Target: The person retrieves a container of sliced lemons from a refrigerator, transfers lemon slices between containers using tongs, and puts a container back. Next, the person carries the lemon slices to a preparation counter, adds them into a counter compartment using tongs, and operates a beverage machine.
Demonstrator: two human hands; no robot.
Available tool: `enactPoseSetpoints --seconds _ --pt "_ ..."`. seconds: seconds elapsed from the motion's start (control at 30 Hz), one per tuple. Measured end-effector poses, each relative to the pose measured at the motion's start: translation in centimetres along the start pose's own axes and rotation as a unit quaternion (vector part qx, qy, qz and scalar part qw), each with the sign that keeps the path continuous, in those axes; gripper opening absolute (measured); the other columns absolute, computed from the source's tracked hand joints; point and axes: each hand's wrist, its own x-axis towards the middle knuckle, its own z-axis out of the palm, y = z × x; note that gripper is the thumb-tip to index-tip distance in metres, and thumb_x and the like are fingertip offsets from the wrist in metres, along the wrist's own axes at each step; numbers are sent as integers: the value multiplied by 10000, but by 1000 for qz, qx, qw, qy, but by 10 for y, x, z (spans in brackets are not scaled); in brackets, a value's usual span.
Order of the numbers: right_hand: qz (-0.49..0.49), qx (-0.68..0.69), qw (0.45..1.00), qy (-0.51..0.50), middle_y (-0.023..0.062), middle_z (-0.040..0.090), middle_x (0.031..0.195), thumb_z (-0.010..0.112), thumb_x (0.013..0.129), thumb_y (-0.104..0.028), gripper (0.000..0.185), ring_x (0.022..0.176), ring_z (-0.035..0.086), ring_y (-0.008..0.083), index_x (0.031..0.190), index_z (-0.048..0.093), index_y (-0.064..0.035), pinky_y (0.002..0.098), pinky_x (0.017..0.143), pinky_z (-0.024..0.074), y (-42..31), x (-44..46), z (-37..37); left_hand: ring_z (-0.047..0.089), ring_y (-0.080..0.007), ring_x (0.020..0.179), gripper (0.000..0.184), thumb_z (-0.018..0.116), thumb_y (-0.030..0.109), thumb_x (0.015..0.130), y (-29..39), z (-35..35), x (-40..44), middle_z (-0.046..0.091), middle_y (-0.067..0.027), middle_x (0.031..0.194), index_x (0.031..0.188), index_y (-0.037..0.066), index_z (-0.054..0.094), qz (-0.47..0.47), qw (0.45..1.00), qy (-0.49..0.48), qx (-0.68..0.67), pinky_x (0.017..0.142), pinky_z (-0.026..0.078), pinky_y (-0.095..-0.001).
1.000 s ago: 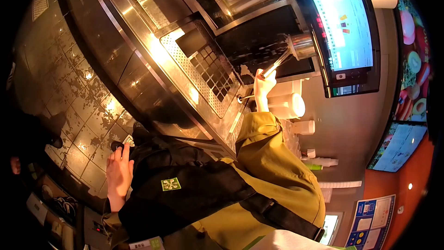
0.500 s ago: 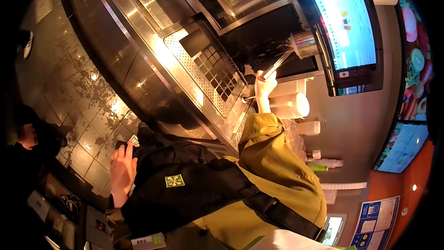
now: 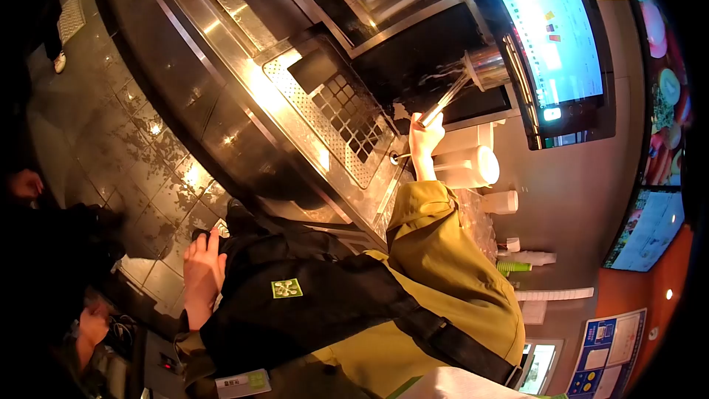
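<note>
My right hand (image 3: 426, 135) is closed around the handle of a long metal tool (image 3: 447, 103) that looks like a whisk. The tool's far end reaches the open mouth of a shiny metal cup (image 3: 487, 68), close to the lit screen (image 3: 546, 29); whether it is inside the cup I cannot tell. A white lidded jug (image 3: 469, 166) stands close to my right wrist. My left hand (image 3: 203, 273) is beside the black apron (image 3: 303, 318), with its fingers stretched out and nothing visible in them.
A steel counter (image 3: 244, 66) holds a perforated drain tray with a black grid (image 3: 343, 114). White containers (image 3: 501, 202) and green cups (image 3: 513, 266) line the wall. Another person's hand (image 3: 92, 323) shows at lower left, over a wet tiled floor (image 3: 159, 207). Menu screens hang far right.
The view has shifted slightly. My right hand keeps its hold on the metal tool near the cup. At left, another person's dark-clothed body and hands have moved closer.
</note>
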Motion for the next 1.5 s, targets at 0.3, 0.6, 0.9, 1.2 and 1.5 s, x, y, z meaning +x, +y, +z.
enactPoseSetpoints --seconds 0.3,0.6,0.9,1.2,1.5 --pt "-4 -14 1000 11 114 508 499 579 680 -92 155 439 540 217 714 455 -5 297 460 436 4 1 3 452 -310 980 509 565 139 741 3 2 9 476 -156 1030 1211 51 389 15 1000 -7 3 875 344 -370" --pt "-5 5 1000 5 167 506 505 545 681 -122 143 487 530 352 719 459 -15 394 467 434 -6 1 -2 450 -304 983 521 566 144 738 1 7 7 477 -153 1041 1217 54 384 20 1000 3 14 875 345 -371" --pt "9 13 1000 -7 171 506 506 536 687 -128 147 496 531 357 723 458 -9 396 476 435 -6 2 -3 451 -307 979 514 572 139 728 1 8 5 471 -149 1026 1202 52 395 21 1000 -3 13 870 344 -375" --pt "6 10 1000 -23 169 516 510 559 672 -131 164 494 537 354 714 455 -12 392 477 443 -2 0 1 471 -305 928 510 587 141 716 0 10 5 481 -140 979 1186 54 410 37 999 2 17 830 361 -375" --pt "-13 9 1000 -18 159 527 513 571 680 -127 160 494 552 329 721 462 -18 372 470 445 -8 -2 0 491 -291 895 514 605 150 701 2 6 10 496 -129 948 1174 52 430 37 999 1 30 806 382 -365"
